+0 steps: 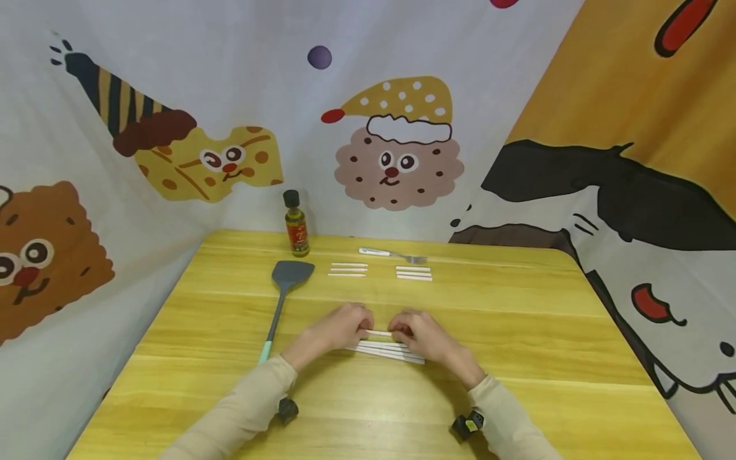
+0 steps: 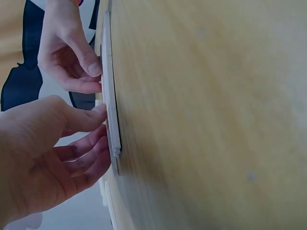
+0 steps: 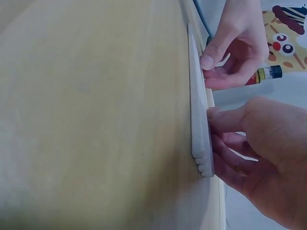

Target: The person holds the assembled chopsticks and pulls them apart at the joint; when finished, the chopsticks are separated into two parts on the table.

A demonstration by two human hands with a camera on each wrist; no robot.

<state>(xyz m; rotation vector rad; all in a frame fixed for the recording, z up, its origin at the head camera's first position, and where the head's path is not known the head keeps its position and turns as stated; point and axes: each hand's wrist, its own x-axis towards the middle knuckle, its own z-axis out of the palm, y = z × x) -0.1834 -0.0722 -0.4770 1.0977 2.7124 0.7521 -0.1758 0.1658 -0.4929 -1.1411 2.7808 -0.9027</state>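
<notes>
Between the two hands lies a thin white stick [image 1: 379,333], one end at the fingers of each. My left hand [image 1: 347,324] pinches its left end with thumb and fingertips, and my right hand [image 1: 424,333] pinches the right end; the fingers hide both ends. Just nearer to me, several longer white sticks [image 1: 397,356] lie side by side on the table, slightly fanned. In the left wrist view the left hand [image 2: 53,148] is close beside these sticks. The right wrist view has the right hand [image 3: 264,153] low against the far side of the row.
Beyond the hands, two small groups of short white sticks, a left group [image 1: 347,269] and a right group [image 1: 414,273], lie on the wooden table [image 1: 517,332]. A fork [image 1: 376,252] lies behind them. A grey spatula [image 1: 292,273] and a dark-capped bottle [image 1: 296,230] are to the left.
</notes>
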